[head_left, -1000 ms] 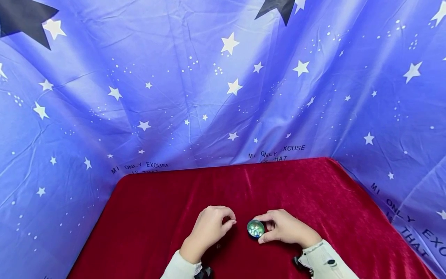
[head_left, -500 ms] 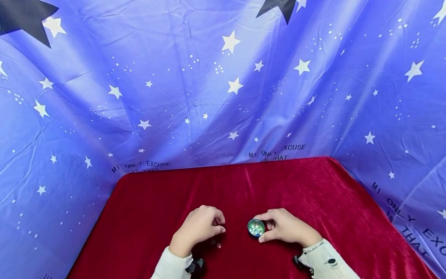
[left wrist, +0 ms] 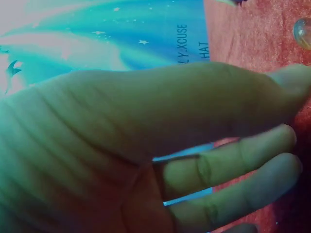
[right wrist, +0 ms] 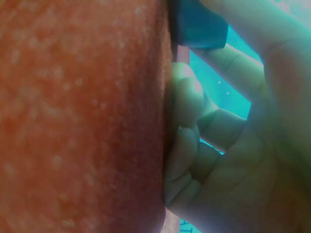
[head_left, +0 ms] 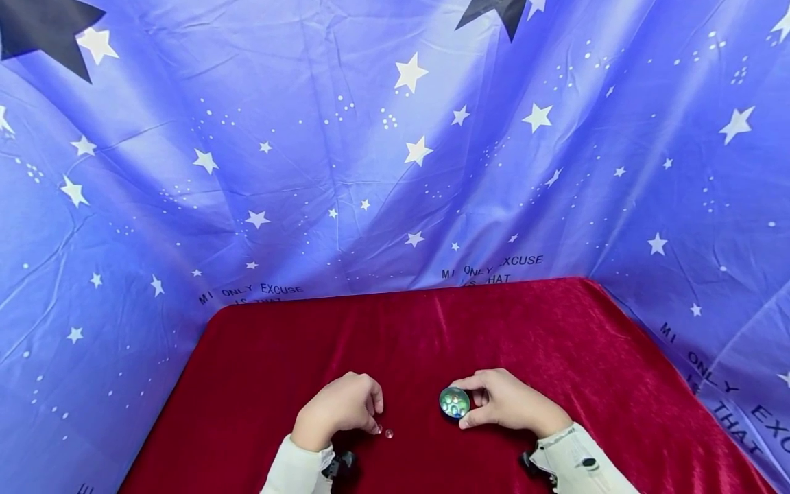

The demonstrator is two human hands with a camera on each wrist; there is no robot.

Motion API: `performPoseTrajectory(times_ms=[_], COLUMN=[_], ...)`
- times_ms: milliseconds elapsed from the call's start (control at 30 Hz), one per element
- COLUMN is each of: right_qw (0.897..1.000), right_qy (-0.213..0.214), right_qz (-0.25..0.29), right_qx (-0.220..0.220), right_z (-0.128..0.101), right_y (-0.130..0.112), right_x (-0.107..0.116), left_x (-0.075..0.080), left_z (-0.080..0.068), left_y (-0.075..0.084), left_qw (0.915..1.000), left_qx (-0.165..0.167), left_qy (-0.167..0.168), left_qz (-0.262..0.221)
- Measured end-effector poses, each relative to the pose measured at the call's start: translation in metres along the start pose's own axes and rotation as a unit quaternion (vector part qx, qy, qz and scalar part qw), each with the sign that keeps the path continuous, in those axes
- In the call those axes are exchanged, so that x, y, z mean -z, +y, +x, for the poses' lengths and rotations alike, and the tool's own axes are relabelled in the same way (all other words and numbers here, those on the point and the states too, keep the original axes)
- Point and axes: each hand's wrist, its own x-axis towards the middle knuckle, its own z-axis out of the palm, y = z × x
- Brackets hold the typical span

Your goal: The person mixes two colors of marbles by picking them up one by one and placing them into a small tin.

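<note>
My right hand (head_left: pixel 515 403) grips a small round dark-rimmed container (head_left: pixel 454 403) by its side, thumb and forefinger around it; shiny glass marbles show inside. In the right wrist view, the container's blue side (right wrist: pixel 201 24) sits between the fingers, low on the cloth. My left hand (head_left: pixel 342 409) is lowered to the table, its thumb tip at a small clear marble (head_left: pixel 379 429). Another clear marble (head_left: pixel 389 433) lies just right of it. The left wrist view shows one marble (left wrist: pixel 302 33) beyond the thumb; whether anything is pinched is hidden there.
A dark red velvet cloth (head_left: pixel 296 350) covers the table. Behind and at both sides hangs a blue curtain (head_left: pixel 333 171) with white stars. Both wrists carry black camera mounts.
My left hand has drawn back left and down, away from the container, to the two marbles, which have come into view beside it. My right hand keeps holding the container in place.
</note>
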Motion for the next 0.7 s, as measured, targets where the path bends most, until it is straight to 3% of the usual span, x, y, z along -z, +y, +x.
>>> performPoseTrajectory(times_ms=[233,700], right_qw=[1.0,1.0], right_qy=[-0.001,-0.001], right_qz=[0.001,0.007], right_qx=[0.0,-0.002], right_z=[0.0,0.0], right_y=[0.0,-0.001], right_x=[0.0,0.0], left_x=[-0.007,-0.017], left_z=[0.0,0.005], left_y=[0.0,-0.001], left_qw=[0.9996,0.9992], left_qx=[0.013,0.003], left_qy=[-0.023,-0.02], left_qz=[-0.002,0.034])
